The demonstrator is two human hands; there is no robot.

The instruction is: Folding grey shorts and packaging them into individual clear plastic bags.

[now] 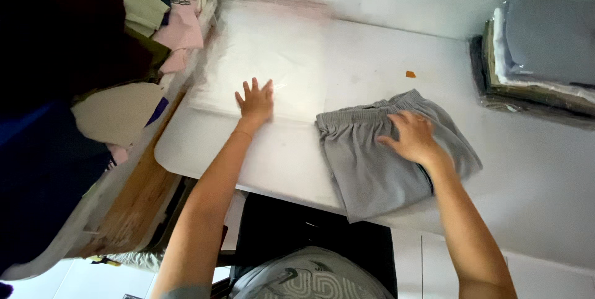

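Observation:
A folded pair of grey shorts (365, 162) lies on the white table (520, 169), its elastic waistband toward the far side. My right hand (412, 138) rests flat on top of the shorts, fingers spread. My left hand (255, 102) lies palm down with its fingers apart on a stack of clear plastic bags (266, 51) at the left part of the table. Neither hand grips anything.
Folded garments packed in clear bags (545, 51) are stacked at the far right. A heap of loose clothes (93, 39) in dark, pink and beige fills the left side. A small orange scrap (410, 74) lies on the table. The table's front edge runs near my body.

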